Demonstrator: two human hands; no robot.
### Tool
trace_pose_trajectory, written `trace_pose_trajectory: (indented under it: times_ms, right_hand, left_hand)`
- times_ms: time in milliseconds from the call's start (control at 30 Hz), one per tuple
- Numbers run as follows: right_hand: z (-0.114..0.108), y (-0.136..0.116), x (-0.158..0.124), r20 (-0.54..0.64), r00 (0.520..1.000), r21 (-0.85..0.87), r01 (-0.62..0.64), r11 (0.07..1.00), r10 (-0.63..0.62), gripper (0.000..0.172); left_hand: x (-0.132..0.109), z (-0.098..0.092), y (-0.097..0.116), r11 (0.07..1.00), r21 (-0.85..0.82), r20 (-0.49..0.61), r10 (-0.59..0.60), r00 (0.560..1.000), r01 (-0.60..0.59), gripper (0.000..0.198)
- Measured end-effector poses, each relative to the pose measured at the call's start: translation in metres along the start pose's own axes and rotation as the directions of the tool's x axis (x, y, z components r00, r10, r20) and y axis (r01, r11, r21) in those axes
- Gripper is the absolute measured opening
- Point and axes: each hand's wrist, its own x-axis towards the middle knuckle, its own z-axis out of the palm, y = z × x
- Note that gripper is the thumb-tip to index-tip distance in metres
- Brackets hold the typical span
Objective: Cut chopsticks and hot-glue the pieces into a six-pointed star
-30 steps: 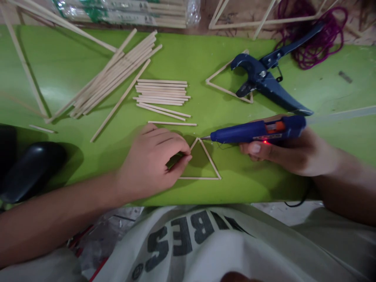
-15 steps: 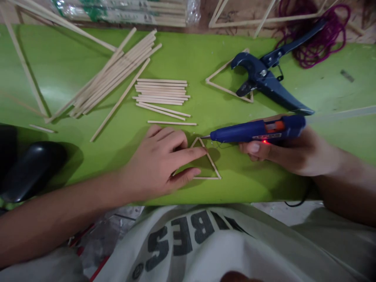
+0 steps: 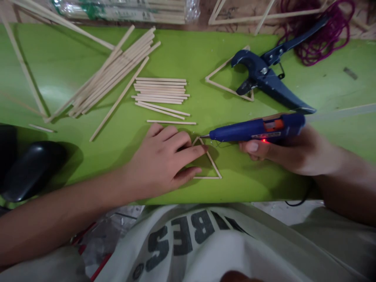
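My right hand point(image 3: 289, 150) is wrapped round a blue glue gun point(image 3: 241, 130) with a lit red light. The gun's metal nozzle meets the top corner of a small triangle of wooden sticks point(image 3: 214, 163) on the green table. My left hand point(image 3: 169, 158) lies over the triangle's left part, its index fingertip resting on the right-hand stick and its thumb by the bottom one. Its fingers are stretched out, and they hide the triangle's left side. Just above those fingers lies a single short stick point(image 3: 171, 122).
Short sticks point(image 3: 161, 92) lie in a row behind my left hand, with a pile of longer sticks point(image 3: 114, 72) further left. A blue cutter point(image 3: 261, 72) rests on another stick triangle point(image 3: 221, 88). Purple cord point(image 3: 320, 43) lies at back right, a black mouse point(image 3: 33, 170) at left.
Both hands and the glue gun stay almost in place, the nozzle still at the triangle's top corner. The view has shifted very slightly.
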Motion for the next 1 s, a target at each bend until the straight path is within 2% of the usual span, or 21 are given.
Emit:
trace_pose_trajectory:
  times_ms: [333,567,633,700,733,800,833,900,1000]
  right_hand:
    - [-0.002,0.003,-0.001,0.001,0.999,-0.026,0.043,0.999,-0.043,0.027]
    - [-0.008,0.004,-0.005,-0.033,0.999,-0.055,-0.011,0.998,0.010,0.037]
    - [-0.008,0.004,-0.009,-0.042,0.999,-0.040,-0.023,0.999,0.022,0.035]
    - [-0.006,0.003,-0.011,-0.153,0.988,0.015,0.014,1.000,-0.012,0.028]
    - [-0.005,0.002,-0.012,-0.254,0.966,0.055,0.075,0.996,-0.058,0.027]
    - [-0.003,-0.002,-0.012,-0.427,0.892,0.105,0.212,0.972,-0.149,0.038]
    - [-0.002,-0.004,-0.011,-0.470,0.864,0.105,0.256,0.961,-0.179,0.046]
    - [-0.003,-0.011,-0.010,-0.483,0.851,0.078,0.273,0.959,-0.204,0.058]
    - [-0.002,-0.020,-0.008,-0.476,0.863,0.098,0.244,0.965,-0.169,0.055]
  left_hand:
    - [0.001,0.002,0.000,0.999,0.030,-0.024,0.013,1.000,-0.012,0.034]
    - [0.001,0.001,0.001,0.999,0.036,-0.009,0.006,1.000,-0.005,0.033]
    - [0.001,0.001,0.000,0.999,0.037,-0.010,0.002,1.000,-0.001,0.033]
    - [0.001,0.001,0.000,0.999,0.038,-0.005,-0.003,1.000,0.003,0.033]
    - [0.002,0.001,0.000,0.999,0.040,0.000,-0.005,1.000,0.005,0.033]
    - [0.002,0.001,0.001,0.999,0.047,-0.004,-0.003,1.000,0.003,0.034]
    - [0.003,0.001,0.001,0.999,0.051,-0.006,-0.001,1.000,0.002,0.034]
    - [0.003,0.001,0.002,0.998,0.056,-0.007,0.002,1.000,-0.001,0.034]
    - [0.003,0.000,0.002,0.998,0.058,0.003,-0.007,1.000,0.007,0.035]
